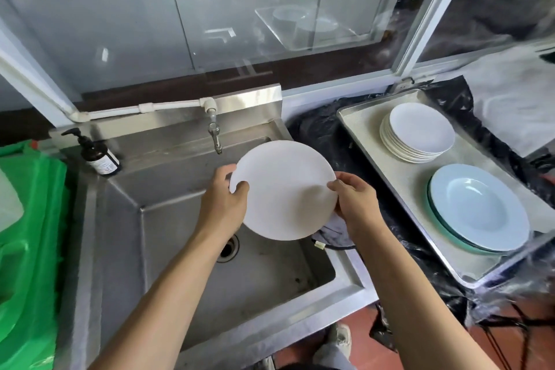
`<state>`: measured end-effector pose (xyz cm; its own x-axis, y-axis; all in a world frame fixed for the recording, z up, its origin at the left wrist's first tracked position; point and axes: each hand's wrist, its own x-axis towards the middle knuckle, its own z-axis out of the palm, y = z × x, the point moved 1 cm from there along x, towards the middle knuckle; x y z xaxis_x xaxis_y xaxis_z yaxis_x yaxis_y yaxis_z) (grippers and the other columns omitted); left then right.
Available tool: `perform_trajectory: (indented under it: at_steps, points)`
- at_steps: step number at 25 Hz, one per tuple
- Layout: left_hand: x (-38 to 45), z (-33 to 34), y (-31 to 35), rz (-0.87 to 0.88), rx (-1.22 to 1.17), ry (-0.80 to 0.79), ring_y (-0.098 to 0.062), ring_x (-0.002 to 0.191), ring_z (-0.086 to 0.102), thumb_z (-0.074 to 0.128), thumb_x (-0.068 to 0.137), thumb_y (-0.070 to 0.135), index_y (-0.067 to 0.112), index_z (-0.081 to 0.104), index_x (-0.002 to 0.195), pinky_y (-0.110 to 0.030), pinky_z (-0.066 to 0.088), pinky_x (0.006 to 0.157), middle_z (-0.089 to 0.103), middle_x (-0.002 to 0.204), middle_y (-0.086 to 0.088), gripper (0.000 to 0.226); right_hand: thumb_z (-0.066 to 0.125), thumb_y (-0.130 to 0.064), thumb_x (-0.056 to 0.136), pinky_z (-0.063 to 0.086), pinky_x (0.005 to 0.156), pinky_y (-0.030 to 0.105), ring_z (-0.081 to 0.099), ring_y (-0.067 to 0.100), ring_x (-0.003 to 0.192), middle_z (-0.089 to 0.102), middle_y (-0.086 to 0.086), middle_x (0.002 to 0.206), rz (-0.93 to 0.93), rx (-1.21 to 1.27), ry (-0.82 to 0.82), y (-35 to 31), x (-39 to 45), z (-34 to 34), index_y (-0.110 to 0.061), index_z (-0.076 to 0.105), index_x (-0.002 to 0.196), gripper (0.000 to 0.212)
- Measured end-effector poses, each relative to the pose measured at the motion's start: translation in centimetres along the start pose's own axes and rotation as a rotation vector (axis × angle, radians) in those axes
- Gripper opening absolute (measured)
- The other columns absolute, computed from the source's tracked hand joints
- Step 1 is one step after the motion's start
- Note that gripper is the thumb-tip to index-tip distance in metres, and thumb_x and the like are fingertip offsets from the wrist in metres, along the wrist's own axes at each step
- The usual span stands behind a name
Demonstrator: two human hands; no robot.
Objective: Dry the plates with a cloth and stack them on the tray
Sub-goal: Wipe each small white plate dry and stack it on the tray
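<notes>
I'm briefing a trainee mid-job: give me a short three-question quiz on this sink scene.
1. True or false: both hands grip the white plate over the sink.
2. Which stack on the tray is nearer the window? A) white plates B) blue plates
3. Where is the cloth?

Key:
1. True: left hand and right hand each hold an edge.
2. A: white stack; blue stack is nearer the person.
3. The cloth is under the plate, by the right hand.

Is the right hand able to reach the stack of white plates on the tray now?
Probably yes, but not freely. Nothing stands between the right hand and the stack of white plates on the tray. However, its fingers hold the white plate and a cloth, so it is occupied.
</notes>
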<state>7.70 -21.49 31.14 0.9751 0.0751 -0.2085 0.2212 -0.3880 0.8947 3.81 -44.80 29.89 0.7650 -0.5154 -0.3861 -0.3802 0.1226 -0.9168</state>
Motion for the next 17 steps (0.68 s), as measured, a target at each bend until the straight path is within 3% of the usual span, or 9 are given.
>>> perform_trajectory:
  at_steps: [4, 7, 10, 14, 17]
  points:
    - [0.2, 4.4, 2.9, 0.026, -0.042, -0.067, -0.020, 0.109, 0.062, 0.050, 0.086, 0.030, 0.036, 0.055, 0.124, -0.030, 0.045, 0.072, 0.065, 0.126, -0.002, 0.039, 0.066, -0.012, 0.089, 0.058, 0.090, 0.048, 0.067, 0.023, 0.086, 0.075, 0.000, 0.087, -0.003, 0.059, 0.044, -1.0, 3.0, -3.8, -0.027, 0.075, 0.086, 0.018]
    - [0.7, 8.6, 5.2, 0.047, -0.034, -0.069, -0.022, 0.118, 0.058, 0.051, 0.094, 0.019, 0.026, 0.055, 0.132, -0.030, 0.045, 0.079, 0.061, 0.133, -0.007, 0.038, 0.068, -0.013, 0.086, 0.056, 0.094, 0.051, 0.068, 0.024, 0.087, 0.076, 0.001, 0.087, -0.017, 0.067, 0.076, -1.6, 6.0, -7.2, -0.027, 0.075, 0.084, 0.016]
    - [1.3, 13.0, 7.5, 0.020, -0.032, -0.083, -0.023, 0.122, 0.057, 0.051, 0.097, 0.016, 0.022, 0.054, 0.135, -0.033, 0.044, 0.090, 0.061, 0.133, -0.008, 0.039, 0.068, -0.012, 0.087, 0.057, 0.094, 0.049, 0.069, 0.024, 0.094, 0.075, -0.002, 0.093, -0.009, 0.080, 0.087, -2.5, 9.4, -10.9, -0.028, 0.073, 0.085, 0.017]
    - [2.3, 20.0, 10.7, 0.012, -0.037, -0.084, -0.021, 0.106, 0.060, 0.050, 0.096, 0.011, 0.020, 0.057, 0.131, -0.032, 0.044, 0.084, 0.064, 0.125, -0.008, 0.036, 0.066, -0.012, 0.089, 0.054, 0.091, 0.045, 0.066, 0.023, 0.094, 0.073, -0.002, 0.095, -0.039, 0.018, 0.099, -3.7, 14.8, -16.5, -0.026, 0.073, 0.094, 0.017]
    - [3.5, 25.7, 12.6, -0.021, -0.038, -0.083, -0.024, 0.101, 0.064, 0.051, 0.095, 0.012, 0.023, 0.055, 0.131, -0.047, 0.053, 0.094, 0.066, 0.115, -0.008, 0.038, 0.066, -0.013, 0.090, 0.051, 0.083, 0.036, 0.065, 0.020, 0.089, 0.074, -0.003, 0.095, -0.033, -0.023, 0.110, -4.1, 18.9, -20.9, -0.026, 0.074, 0.095, 0.016]
